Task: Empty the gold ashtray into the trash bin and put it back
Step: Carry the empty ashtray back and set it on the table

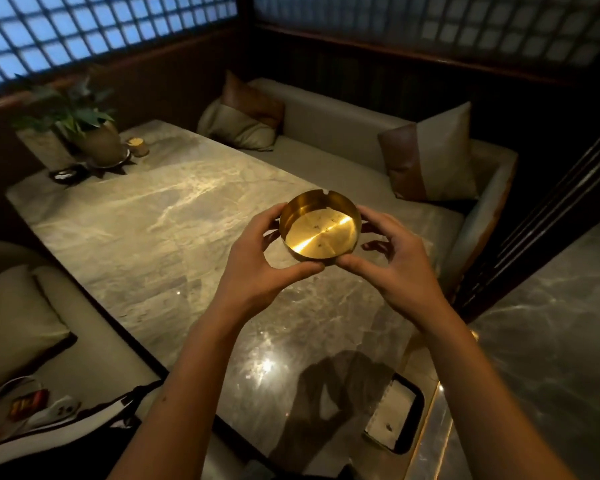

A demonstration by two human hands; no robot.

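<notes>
The round gold ashtray [318, 232] hangs in the air above the marble table [146, 216], tilted so its shiny inside faces me. A few small dark specks lie on its bottom. My left hand [257, 258] grips its left side and underside. My right hand [392, 258] grips its right side, thumb under the rim. A dark-rimmed rectangular opening with a pale liner [394, 415] sits at the table's near right corner; whether it is the trash bin I cannot tell.
A potted plant [84, 126], a small candle jar [137, 146] and a dark dish [65, 175] stand at the table's far left. Cushioned benches with pillows [430, 154] flank the table. A bag with items [32, 410] lies on the near left bench.
</notes>
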